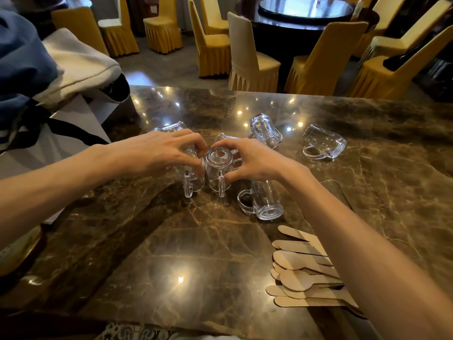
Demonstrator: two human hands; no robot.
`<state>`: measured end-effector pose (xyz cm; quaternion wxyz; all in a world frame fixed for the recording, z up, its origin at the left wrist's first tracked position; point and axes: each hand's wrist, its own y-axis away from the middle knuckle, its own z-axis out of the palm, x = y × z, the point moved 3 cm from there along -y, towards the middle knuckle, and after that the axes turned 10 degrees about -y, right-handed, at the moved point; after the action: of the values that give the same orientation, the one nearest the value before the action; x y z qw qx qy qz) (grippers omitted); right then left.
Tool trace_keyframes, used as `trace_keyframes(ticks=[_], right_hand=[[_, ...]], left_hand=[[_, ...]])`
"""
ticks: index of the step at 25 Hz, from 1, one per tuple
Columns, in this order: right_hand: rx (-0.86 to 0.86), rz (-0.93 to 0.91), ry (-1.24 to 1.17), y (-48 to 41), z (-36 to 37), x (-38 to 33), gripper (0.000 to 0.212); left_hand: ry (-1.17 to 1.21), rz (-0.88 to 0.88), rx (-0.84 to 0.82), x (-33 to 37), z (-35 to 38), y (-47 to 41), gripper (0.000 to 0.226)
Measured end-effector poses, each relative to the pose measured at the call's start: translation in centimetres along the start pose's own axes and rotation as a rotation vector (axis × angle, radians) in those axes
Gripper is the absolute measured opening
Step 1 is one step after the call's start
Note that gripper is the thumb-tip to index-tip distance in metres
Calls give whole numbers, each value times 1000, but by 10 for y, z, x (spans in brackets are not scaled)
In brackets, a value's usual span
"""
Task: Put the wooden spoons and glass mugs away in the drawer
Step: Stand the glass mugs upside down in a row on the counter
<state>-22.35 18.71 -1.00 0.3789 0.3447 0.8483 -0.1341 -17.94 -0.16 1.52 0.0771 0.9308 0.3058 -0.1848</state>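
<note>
- Across most of the frame, marble table point(196, 266).
- From left edge to centre, left hand point(157, 153), fingers curled round upturned glass mug point(196, 182).
- From lower right, right hand point(250, 161), fingertips gripping second mug point(218, 165), touching the first.
- Lower right, piled wooden spoons point(301, 273).

1. Polished, glossy, brown-veined stone across the tabletop point(196, 253), mirroring small lights.
2. Clear, smooth, shiny glass for the mugs point(219, 168) at the left hand point(157, 153) and right hand point(255, 160).
3. Pale, matt, bare wood for the spoons point(301, 273) nearer than the right hand.
4. Matt woven cloth bag point(81, 65) and smooth grey paper bag point(73, 123) left of the left hand.
</note>
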Motion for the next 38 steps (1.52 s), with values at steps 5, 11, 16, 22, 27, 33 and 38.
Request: trace_keyframes(ticks=[5, 11, 16, 22, 27, 33, 38], right_hand=[[-11, 18, -22, 4, -2, -2, 80], [118, 64, -111, 37, -36, 2, 71], [311, 113, -94, 87, -59, 13, 64], [499, 192, -25, 142, -57, 26, 54], [708, 321, 114, 178, -33, 40, 64], [656, 586, 145, 202, 0, 62, 88], [756, 597, 193, 204, 8, 65, 77]], left_hand=[[-60, -15, 6, 2, -4, 0, 81], [-42, -104, 148, 10, -29, -2, 68], [7, -71, 305, 46, -48, -31, 51], [5, 5, 282, 96, -41, -72, 47], [27, 36, 143, 112, -23, -90, 61], [-51, 56, 28, 117, -10, -95, 86], [-110, 61, 79, 130, -11, -96, 73]])
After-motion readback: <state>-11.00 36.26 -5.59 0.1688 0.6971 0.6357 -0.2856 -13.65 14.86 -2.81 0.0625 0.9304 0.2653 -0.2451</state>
